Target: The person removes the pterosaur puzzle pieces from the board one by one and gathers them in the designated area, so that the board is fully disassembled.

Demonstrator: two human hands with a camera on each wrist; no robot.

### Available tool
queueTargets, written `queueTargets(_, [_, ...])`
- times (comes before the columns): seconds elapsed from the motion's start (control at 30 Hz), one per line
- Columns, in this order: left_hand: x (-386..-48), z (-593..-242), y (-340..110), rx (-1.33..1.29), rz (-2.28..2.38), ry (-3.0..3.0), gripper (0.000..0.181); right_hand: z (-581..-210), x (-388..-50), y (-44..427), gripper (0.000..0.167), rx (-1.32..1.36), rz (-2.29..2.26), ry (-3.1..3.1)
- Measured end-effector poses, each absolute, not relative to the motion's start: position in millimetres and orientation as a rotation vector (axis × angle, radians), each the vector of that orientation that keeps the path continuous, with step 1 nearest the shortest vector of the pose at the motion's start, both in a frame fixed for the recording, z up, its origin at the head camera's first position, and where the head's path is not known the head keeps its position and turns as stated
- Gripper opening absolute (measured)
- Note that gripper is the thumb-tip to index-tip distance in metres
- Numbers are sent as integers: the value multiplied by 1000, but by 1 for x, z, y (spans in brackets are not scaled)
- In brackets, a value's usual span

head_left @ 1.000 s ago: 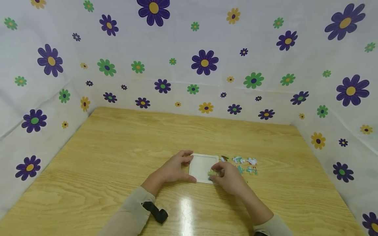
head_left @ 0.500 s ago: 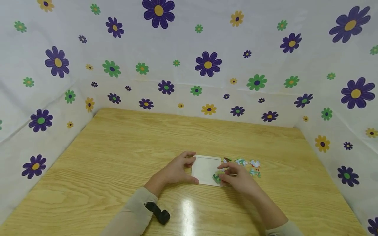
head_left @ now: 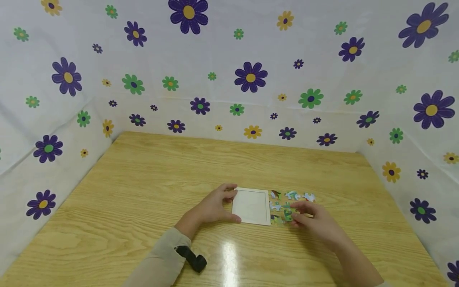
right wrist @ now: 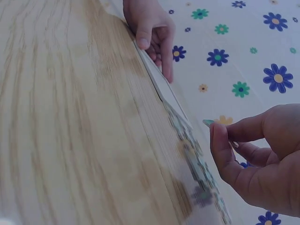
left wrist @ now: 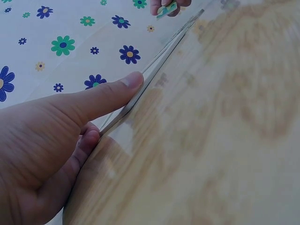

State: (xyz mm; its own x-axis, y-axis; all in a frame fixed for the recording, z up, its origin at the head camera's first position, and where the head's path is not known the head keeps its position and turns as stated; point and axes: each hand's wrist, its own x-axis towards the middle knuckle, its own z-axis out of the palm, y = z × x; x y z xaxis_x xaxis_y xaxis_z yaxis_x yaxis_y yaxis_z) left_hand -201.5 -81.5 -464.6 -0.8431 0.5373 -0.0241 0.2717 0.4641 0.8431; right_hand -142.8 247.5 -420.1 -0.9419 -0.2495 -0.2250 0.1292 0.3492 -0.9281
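Note:
A shallow white puzzle tray (head_left: 251, 206) lies on the table with no pieces inside. My left hand (head_left: 215, 205) grips its left side, thumb at the near corner and fingers at the far one. The left wrist view shows the thumb (left wrist: 133, 80) along the tray's edge. To the right of the tray, my right hand (head_left: 319, 223) pinches a greenish jigsaw piece (left wrist: 167, 9) between thumb and fingers, raised over the table. Only the tip of that jigsaw piece shows past the fingers in the right wrist view. Several loose jigsaw pieces (head_left: 275, 206) lie beside the tray, some hidden by this hand.
The wood-grain table (head_left: 172, 167) stretches away on all sides. A white flowered cloth (head_left: 215, 52) rises behind it and at both sides. A black strap (head_left: 191, 259) hangs at the left sleeve (head_left: 159, 257).
My right hand has moved right, from the tray's near right corner to above the loose pieces, carrying the jigsaw piece along. The left hand keeps its grip on the tray.

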Motion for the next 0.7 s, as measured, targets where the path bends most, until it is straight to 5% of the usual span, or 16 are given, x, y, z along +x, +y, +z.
queueTargets(0.7, [-201, -465, -82, 686, 1298, 2431, 90, -426, -133, 286, 41, 166, -1453, 2425])
